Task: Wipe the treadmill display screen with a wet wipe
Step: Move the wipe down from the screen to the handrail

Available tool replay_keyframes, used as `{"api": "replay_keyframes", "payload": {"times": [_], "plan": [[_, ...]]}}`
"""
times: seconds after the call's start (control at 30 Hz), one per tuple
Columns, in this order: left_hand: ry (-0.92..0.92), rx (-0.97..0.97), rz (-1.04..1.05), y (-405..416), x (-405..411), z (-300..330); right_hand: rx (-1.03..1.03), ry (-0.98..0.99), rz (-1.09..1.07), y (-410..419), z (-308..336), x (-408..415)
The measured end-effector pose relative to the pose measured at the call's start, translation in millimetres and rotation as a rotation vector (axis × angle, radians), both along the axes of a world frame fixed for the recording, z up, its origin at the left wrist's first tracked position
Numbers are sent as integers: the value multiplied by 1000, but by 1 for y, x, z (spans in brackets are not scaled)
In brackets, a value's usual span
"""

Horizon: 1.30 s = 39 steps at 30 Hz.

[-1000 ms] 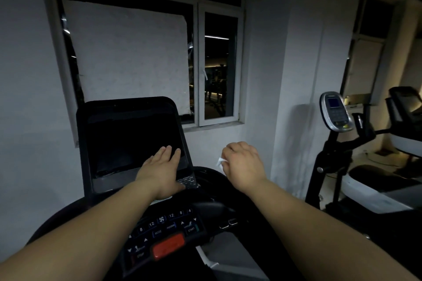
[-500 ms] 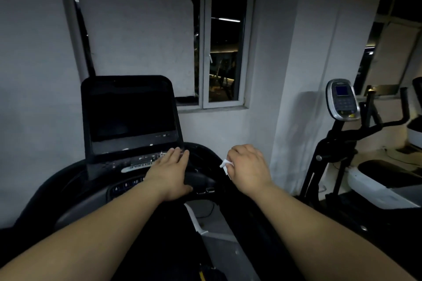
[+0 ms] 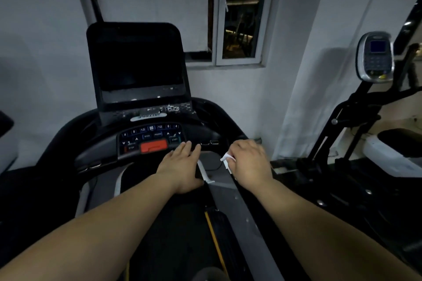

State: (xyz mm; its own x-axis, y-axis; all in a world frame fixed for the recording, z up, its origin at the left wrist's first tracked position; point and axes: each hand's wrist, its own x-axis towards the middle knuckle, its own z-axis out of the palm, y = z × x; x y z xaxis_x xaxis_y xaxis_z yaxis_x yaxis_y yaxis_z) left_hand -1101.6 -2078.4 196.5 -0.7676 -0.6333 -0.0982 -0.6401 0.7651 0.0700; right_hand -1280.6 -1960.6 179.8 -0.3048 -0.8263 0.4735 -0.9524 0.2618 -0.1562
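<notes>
Landmark: the dark, upright rectangular treadmill display screen (image 3: 137, 64) stood unlit above the button console (image 3: 151, 140).
Left hand: my left hand (image 3: 181, 166) lay flat, fingers together, below the screen, fingertips at the console's lower right edge.
Right hand: my right hand (image 3: 249, 163), curled closed, pinched the crumpled white wet wipe (image 3: 226, 159), well below and right of the screen.
</notes>
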Motion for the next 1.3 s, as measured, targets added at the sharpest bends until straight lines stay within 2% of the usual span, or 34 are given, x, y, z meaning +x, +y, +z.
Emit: {"api": "replay_keyframes", "payload": {"times": [0.43,0.7,0.97,1.3], "plan": [[-177,218,-17,7,18,-156,300,-184,-49,25,-166,19],[-291,328,-46,25,29,-243,411,-277,-88,56,-268,46],[-326,383,-63,31,34,-323,500,-342,-115,67,-354,68],[-356,439,-54,15,36,-459,639,-422,-128,59,-484,67]]}}
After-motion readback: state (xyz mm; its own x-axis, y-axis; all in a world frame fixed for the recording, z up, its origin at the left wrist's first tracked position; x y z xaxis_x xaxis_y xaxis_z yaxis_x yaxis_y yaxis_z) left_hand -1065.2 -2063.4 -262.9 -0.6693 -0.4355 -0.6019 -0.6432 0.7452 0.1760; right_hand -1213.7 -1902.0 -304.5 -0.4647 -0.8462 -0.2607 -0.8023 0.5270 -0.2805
